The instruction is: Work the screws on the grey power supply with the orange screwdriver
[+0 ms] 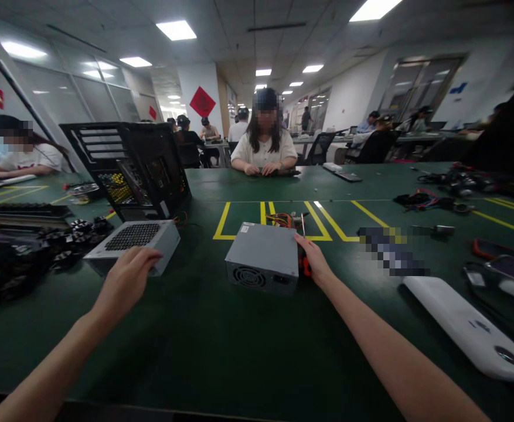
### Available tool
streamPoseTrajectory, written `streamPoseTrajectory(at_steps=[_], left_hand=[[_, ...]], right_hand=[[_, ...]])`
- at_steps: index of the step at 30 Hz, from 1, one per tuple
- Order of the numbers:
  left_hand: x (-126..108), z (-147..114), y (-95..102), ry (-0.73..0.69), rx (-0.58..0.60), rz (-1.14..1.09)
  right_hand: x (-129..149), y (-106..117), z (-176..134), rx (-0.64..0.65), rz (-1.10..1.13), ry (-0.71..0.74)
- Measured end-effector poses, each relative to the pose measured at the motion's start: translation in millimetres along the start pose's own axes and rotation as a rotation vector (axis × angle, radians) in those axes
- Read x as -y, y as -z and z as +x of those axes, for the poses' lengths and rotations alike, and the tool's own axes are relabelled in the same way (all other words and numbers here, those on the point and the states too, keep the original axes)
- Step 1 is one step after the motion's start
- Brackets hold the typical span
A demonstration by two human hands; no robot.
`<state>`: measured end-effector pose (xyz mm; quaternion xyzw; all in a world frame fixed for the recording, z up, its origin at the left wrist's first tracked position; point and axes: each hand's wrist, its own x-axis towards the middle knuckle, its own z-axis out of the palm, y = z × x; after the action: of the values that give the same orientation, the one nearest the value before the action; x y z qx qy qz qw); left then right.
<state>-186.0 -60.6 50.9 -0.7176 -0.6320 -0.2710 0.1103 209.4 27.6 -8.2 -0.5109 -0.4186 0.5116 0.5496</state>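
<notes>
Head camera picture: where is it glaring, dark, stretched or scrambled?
Head view: ceiling light panels glare white, while the green table looks dim. Head view: the right forearm seems stretched toward the lower corner, perhaps by a wide lens. Head view: square blocks hide a patch right of the right hand and the face of the person opposite.

worktop (164,351): dark green, yellow line markings (222,220) | centre power supply (263,249): plain grey, dark ringed fan grille (249,276) | left power supply (165,249): light grey, dark mesh top (134,235) | screwdriver (306,268): red-and-black handle | wires (285,220): mostly orange | computer case (146,170): black
</notes>
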Motion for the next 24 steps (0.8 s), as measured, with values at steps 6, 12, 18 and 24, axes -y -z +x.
streamPoseTrajectory(at_steps=[6, 12, 18, 24], left_hand=[[30.7, 106.9, -34.2, 0.09, 0.112, -0.033], [74.7, 106.0, -48.7, 0.204, 0.158, -0.106], [76.7, 98.2, -41.9, 0.176, 0.185, -0.123], [81.3, 77.9, -25.1, 0.162, 0.241, -0.184]], right_hand=[[2.1, 0.6, -1.3, 0.041, -0.021, 0.009], [3.2, 0.7, -1.5, 0.06, -0.001, 0.024], [6.5, -1.5, -5.8, 0.075, 0.014, 0.004], [3.5, -1.6, -3.8, 0.069, 0.028, -0.035]])
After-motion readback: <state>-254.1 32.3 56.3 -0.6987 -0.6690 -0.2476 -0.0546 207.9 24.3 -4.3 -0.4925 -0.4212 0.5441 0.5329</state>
